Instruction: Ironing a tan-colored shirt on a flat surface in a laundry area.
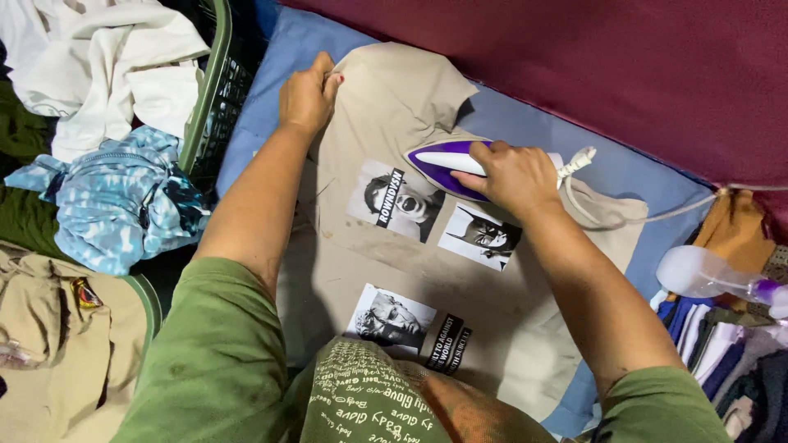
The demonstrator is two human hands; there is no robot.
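Head view: right hand (513, 176) grips a glossy purple-white iron (447, 160) on a soft beige printed T-shirt (394, 107). Left hand (308, 94) pinches its sleeve edge.

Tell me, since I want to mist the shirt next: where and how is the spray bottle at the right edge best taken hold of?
Grip the spray bottle around its clear rounded body, coming from above. It lies on its side on the stack of folded clothes, purple nozzle toward the right edge, so the body is the widest exposed part. The right hand, now on the iron, is nearest.
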